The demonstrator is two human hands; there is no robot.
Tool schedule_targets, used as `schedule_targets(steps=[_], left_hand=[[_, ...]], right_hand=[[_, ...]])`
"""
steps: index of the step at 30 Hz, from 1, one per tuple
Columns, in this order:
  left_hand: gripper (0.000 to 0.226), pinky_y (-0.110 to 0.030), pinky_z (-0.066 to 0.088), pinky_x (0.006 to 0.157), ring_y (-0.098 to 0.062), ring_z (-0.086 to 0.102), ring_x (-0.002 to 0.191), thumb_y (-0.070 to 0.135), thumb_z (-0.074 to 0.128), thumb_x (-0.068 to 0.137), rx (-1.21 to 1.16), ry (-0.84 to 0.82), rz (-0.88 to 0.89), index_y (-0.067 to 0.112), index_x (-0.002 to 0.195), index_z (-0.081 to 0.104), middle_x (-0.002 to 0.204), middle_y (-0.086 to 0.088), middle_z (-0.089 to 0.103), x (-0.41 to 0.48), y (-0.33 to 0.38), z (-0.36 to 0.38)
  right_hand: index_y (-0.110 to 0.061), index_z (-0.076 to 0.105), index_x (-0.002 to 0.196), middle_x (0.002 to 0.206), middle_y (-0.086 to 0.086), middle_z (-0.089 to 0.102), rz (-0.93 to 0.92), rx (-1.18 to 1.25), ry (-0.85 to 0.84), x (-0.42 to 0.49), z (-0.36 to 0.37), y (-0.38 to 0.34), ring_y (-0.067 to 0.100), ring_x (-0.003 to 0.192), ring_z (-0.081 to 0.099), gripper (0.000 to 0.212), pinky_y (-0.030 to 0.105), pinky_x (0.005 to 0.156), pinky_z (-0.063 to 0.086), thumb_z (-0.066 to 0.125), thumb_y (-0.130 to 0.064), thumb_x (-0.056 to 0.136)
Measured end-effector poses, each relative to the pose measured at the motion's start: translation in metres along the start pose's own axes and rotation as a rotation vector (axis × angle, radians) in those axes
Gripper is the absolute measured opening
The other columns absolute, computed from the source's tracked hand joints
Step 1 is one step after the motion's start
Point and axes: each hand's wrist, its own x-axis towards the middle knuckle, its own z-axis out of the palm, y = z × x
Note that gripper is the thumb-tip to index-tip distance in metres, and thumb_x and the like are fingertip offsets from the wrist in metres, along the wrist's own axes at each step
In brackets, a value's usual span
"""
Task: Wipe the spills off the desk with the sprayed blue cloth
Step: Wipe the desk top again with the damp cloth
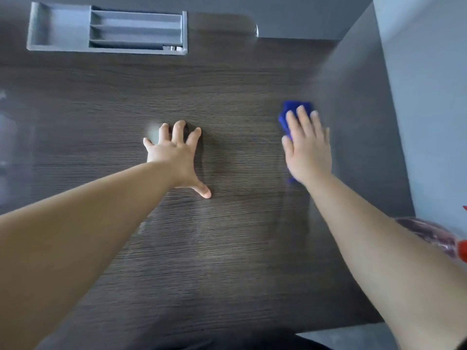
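The desk (106,102) has a dark wood-grain top. My right hand (308,150) lies flat, fingers together, pressing the blue cloth (286,116) onto the desk's right part; the cloth shows past the fingertips and along the hand's left side, the remainder hidden under the palm. My left hand (177,155) rests on the middle of the desk with fingers spread and nothing in it. Faint wet streaks (290,218) shine on the wood below the right hand. The picture is blurred by motion.
A grey recessed organiser tray (60,29) with slots sits in the desk at the back left. A grey side panel (361,102) rises along the right edge. A clear spray bottle with a red top (429,236) stands at the right, behind my forearm.
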Motion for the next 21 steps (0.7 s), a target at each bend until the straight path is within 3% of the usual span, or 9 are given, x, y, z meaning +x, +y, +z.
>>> schedule_targets(steps=[2, 4, 8, 10, 12, 15, 17, 19, 21], left_hand=[[0.148, -0.062, 0.022, 0.108, -0.033, -0.001, 0.141, 0.078, 0.075, 0.034, 0.013, -0.002, -0.003, 0.029, 0.149, -0.005, 0.152, -0.004, -0.001, 0.002, 0.002, -0.001], [0.149, -0.063, 0.023, 0.107, -0.033, 0.0, 0.141, 0.078, 0.075, 0.033, 0.017, -0.003, -0.004, 0.028, 0.149, -0.004, 0.152, -0.004, -0.001, 0.003, 0.002, 0.0], [0.149, -0.064, 0.02, 0.108, -0.034, -0.004, 0.142, 0.078, 0.075, 0.034, 0.006, -0.011, -0.002, 0.028, 0.149, -0.004, 0.153, -0.003, -0.003, 0.004, 0.001, 0.001], [0.148, -0.064, 0.019, 0.108, -0.034, -0.004, 0.142, 0.079, 0.074, 0.035, 0.006, -0.011, -0.001, 0.028, 0.149, -0.006, 0.152, -0.003, -0.004, 0.004, 0.0, 0.002], [0.148, -0.064, 0.02, 0.108, -0.034, -0.005, 0.142, 0.079, 0.074, 0.035, 0.011, -0.016, 0.004, 0.028, 0.149, -0.007, 0.152, -0.003, -0.004, 0.005, 0.0, 0.002], [0.149, -0.063, 0.022, 0.107, -0.034, -0.004, 0.142, 0.079, 0.074, 0.034, 0.01, -0.018, 0.005, 0.028, 0.149, -0.006, 0.152, -0.004, -0.003, 0.005, 0.001, 0.0], [0.149, -0.062, 0.023, 0.107, -0.034, -0.003, 0.141, 0.079, 0.074, 0.034, 0.011, -0.02, 0.002, 0.028, 0.149, -0.005, 0.151, -0.004, -0.001, 0.005, 0.001, 0.002], [0.148, -0.061, 0.023, 0.107, -0.033, -0.002, 0.141, 0.079, 0.073, 0.034, 0.017, -0.005, -0.002, 0.029, 0.149, -0.005, 0.151, -0.003, -0.001, 0.005, 0.001, 0.003], [0.146, -0.061, 0.022, 0.108, -0.032, -0.003, 0.141, 0.079, 0.073, 0.036, 0.012, -0.002, -0.005, 0.029, 0.149, -0.005, 0.152, -0.004, -0.001, 0.003, 0.001, 0.001]], right_hand=[[-0.019, 0.016, 0.151, 0.159, 0.002, 0.012, 0.247, 0.035, 0.022, 0.031, -0.001, -0.018, 0.028, 0.146, 0.007, 0.055, 0.052, 0.116, 0.012, 0.03, -0.036, 0.101], [-0.017, 0.012, 0.151, 0.159, 0.001, 0.011, 0.237, 0.062, 0.018, 0.039, 0.0, -0.055, 0.026, 0.146, 0.005, 0.059, 0.05, 0.116, 0.009, 0.03, -0.039, 0.099], [-0.016, 0.027, 0.148, 0.155, 0.001, 0.026, -0.377, -0.003, -0.065, -0.008, 0.006, -0.079, 0.026, 0.143, 0.02, 0.056, 0.051, 0.113, 0.021, 0.029, -0.038, 0.096], [-0.017, 0.037, 0.144, 0.151, 0.001, 0.035, -0.494, -0.049, -0.072, -0.016, 0.002, -0.046, 0.027, 0.139, 0.03, 0.054, 0.054, 0.108, 0.028, 0.032, -0.036, 0.093], [-0.016, 0.038, 0.143, 0.151, 0.004, 0.036, -0.35, -0.058, -0.033, -0.002, -0.001, -0.008, 0.031, 0.138, 0.031, 0.053, 0.058, 0.106, 0.031, 0.033, -0.034, 0.094], [-0.017, 0.019, 0.15, 0.158, 0.002, 0.015, 0.107, -0.001, -0.021, 0.041, -0.006, -0.001, 0.029, 0.145, 0.01, 0.054, 0.054, 0.115, 0.015, 0.031, -0.034, 0.1], [-0.017, 0.011, 0.152, 0.16, 0.002, 0.005, 0.276, 0.031, 0.01, 0.064, -0.005, -0.032, 0.027, 0.146, 0.002, 0.058, 0.051, 0.117, 0.007, 0.028, -0.038, 0.1], [-0.017, 0.008, 0.152, 0.16, 0.002, 0.002, 0.199, 0.042, 0.004, 0.07, -0.001, -0.072, 0.026, 0.146, 0.0, 0.061, 0.05, 0.117, 0.005, 0.028, -0.041, 0.099], [-0.018, 0.009, 0.151, 0.16, 0.001, 0.004, -0.066, 0.002, -0.03, 0.052, 0.004, -0.099, 0.025, 0.146, 0.002, 0.06, 0.049, 0.117, 0.006, 0.028, -0.041, 0.1]])
